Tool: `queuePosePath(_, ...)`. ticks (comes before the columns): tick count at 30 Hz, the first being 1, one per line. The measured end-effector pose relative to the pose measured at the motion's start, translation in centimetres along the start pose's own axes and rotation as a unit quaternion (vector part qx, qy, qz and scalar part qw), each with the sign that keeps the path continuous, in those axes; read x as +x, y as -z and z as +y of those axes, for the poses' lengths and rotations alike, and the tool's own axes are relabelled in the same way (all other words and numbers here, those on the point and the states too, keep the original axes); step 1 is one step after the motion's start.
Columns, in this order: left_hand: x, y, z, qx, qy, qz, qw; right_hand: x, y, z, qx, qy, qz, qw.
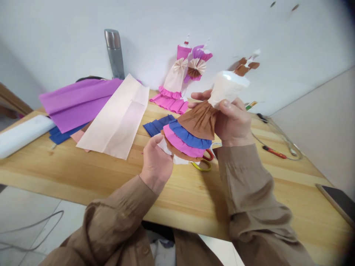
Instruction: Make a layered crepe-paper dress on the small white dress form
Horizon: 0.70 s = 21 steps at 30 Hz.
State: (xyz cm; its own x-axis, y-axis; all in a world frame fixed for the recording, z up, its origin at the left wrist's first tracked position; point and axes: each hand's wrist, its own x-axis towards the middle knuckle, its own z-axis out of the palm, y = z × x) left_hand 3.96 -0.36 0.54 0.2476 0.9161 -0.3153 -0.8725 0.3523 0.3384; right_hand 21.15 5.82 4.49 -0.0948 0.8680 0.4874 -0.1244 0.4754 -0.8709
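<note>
- A white roll [24, 135] lies at the far left of the wooden counter [116, 175].
- Beside it, a folded purple sheet [80, 99] overlaps a blue piece [62, 136].
- A grey bottle [115, 55] stands behind these, near the wall.
- A long cream sheet [119, 118] lies partly over the purple one.
- The left hand [157, 160] holds the lower left edge of the small dressed figure [196, 122]; its grip is closed there, thumb at the hem, fingers mostly hidden underneath.
- A pleated blue strip [156, 125] lies just behind that hand.
- Further back stand a pink-and-cream dress [174, 75] and a purple dress [197, 55], side by side.
- The dressed figure is held tilted above the counter, white on top, with brown, blue and pink tiers.
- Scissors [202, 168] show below its hem.
- The right hand [233, 120] has a closed grip around its waist, thumb in front.
- A red-handled tool [274, 152] and a phone [337, 203] lie at the right.
</note>
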Motion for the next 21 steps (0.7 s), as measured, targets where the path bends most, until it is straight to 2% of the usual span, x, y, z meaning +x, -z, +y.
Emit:
queuePosePath(6,0.2,0.1,-0.4,0.023,-0.014,-0.026,0.999,-0.1,0.2,0.2,-0.022,-0.004,0.001,1.000)
queuePosePath(13,0.1,-0.4,-0.6,0.015,0.006,0.037,0.999,-0.1,0.1,0.3,-0.022,-0.011,0.004,1.000)
queuePosePath(21,-0.1,-0.9,-0.4,0.027,0.013,0.037,0.999,-0.2,0.0,0.2,-0.017,-0.014,0.009,1.000)
